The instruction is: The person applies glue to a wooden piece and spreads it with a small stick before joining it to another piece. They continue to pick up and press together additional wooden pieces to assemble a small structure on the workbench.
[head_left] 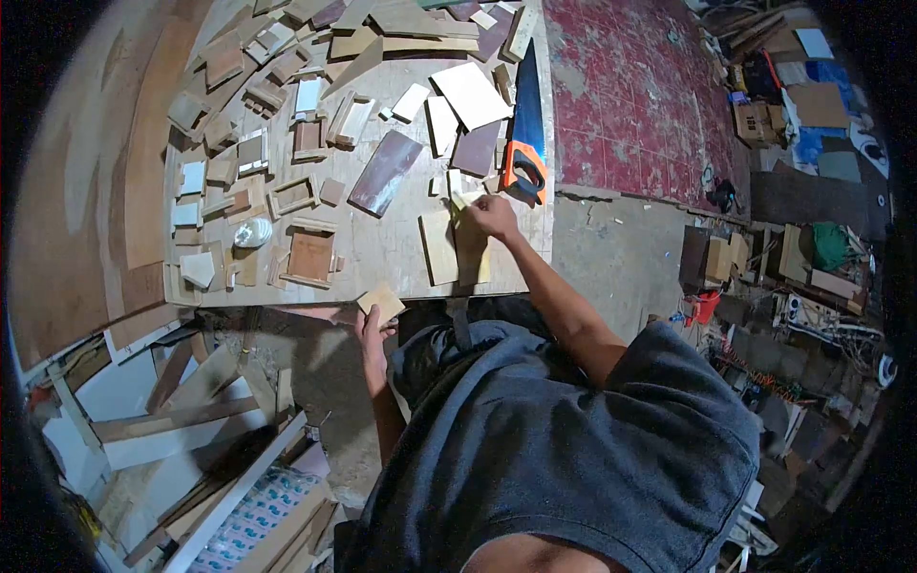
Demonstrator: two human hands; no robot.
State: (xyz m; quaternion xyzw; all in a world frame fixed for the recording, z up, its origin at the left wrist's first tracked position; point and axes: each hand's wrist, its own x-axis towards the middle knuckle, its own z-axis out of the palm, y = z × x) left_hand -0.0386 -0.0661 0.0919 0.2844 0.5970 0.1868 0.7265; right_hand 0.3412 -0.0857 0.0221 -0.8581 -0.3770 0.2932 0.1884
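Observation:
At the table's front edge, my left hand (372,330) is closed on a small square piece of wood (382,302), held just off the edge. My right hand (493,218) is over the tabletop with its fingers pinched together. A short yellowish piece shows by those fingertips, but I cannot make out what they hold. Beneath and beside that hand lies a pale wooden board (438,248), partly in shadow. A handsaw (526,172) with an orange and black handle rests just beyond my right hand, along the right edge of the table.
Small wooden box-like frames (294,196) crowd the left of the worktable (373,258). A dark brown panel (386,174) and a white panel (471,95) lie further back. A white roll (252,232) sits front left. Wood offcuts (181,425) are piled on the floor below left.

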